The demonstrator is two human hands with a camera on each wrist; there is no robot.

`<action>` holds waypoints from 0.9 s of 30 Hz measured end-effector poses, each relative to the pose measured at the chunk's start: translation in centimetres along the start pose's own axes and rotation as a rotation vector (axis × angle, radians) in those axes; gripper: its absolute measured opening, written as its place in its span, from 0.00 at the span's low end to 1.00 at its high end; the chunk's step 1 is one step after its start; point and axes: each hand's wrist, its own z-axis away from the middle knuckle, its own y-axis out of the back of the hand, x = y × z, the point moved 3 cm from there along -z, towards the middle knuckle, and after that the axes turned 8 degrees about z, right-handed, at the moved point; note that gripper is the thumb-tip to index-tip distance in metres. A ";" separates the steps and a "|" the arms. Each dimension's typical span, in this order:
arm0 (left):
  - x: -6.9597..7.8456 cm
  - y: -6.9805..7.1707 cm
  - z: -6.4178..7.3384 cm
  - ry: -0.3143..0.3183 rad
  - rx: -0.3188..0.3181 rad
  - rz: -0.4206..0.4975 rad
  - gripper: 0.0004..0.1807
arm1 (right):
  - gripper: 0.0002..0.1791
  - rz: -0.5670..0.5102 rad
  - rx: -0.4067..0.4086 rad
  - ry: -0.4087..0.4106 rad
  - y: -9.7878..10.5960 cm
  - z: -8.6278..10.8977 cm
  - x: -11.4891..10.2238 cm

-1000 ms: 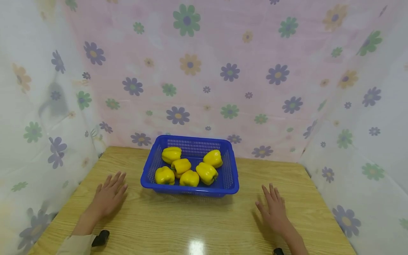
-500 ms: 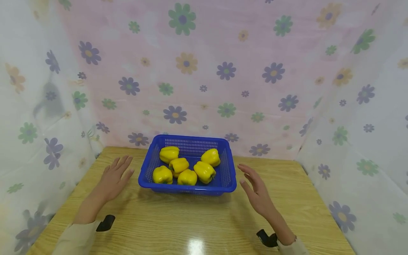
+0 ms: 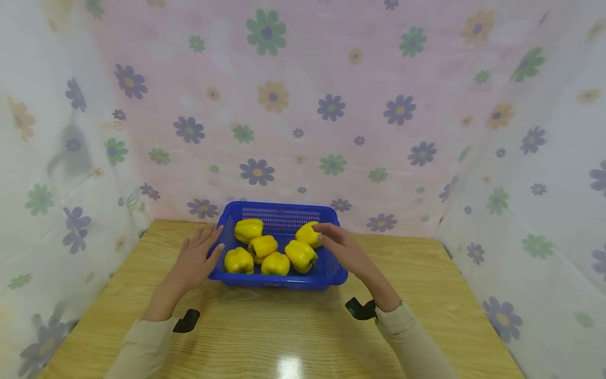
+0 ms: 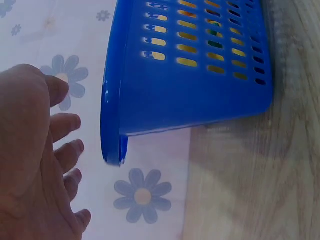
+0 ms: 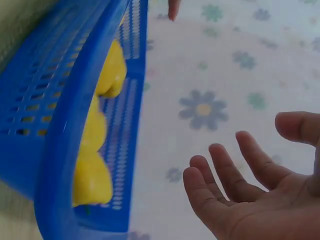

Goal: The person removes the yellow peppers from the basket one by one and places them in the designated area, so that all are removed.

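Several yellow bell peppers [image 3: 300,256] lie in a blue plastic basket [image 3: 279,281] on the wooden table. My left hand [image 3: 195,259] hovers by the basket's left rim, fingers extended and thumb apart. In the left wrist view this hand [image 4: 30,160] appears beside the rim [image 4: 112,105], with a gap between them. Over the basket's right side is my right hand [image 3: 347,251], fingers loosely bent, hiding part of the back right pepper [image 3: 306,232]. The right wrist view has the right hand [image 5: 260,200] palm in sight, holding nothing, above the basket rim [image 5: 65,120].
Wooden tabletop [image 3: 265,326] extends in front of the basket and to both sides. A flowered cloth [image 3: 298,116] hangs close behind the basket, and similar sheets enclose the left and right sides. Each wrist carries a black camera mount [image 3: 361,308].
Both hands have risen from the table at either side and moved inward to the basket. The right hand went further, passing over the basket's right rim. The peppers stay in place.
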 end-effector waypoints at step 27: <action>-1.1 -1.6 -0.5 0.097 -0.041 -0.073 0.38 | 0.31 0.173 -0.390 -0.378 -3.5 -5.2 4.2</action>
